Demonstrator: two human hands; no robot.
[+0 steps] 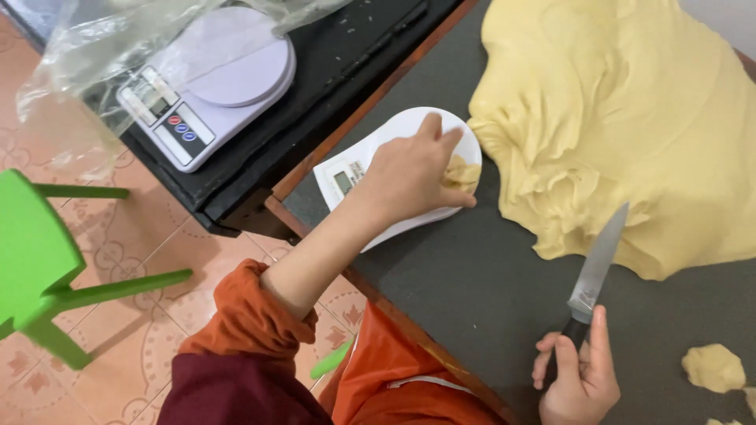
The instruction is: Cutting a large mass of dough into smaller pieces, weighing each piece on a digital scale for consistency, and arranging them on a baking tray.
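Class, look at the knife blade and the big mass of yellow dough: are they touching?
Cannot tell. In the head view the tip of the knife, held by the right hand, meets the edge of the dough mass without showing contact or gap.

We see two grey rectangular screens: one on the white scale (206,83) at the black counter's corner, another on the white scale (394,169) at the grey counter's edge.

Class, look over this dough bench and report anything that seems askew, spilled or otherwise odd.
Nothing is spilled or damaged. One oddity: the white scale under the left hand juts past the table edge, over the floor. A second scale lies partly under a loose clear plastic bag. The right hand holds a knife.
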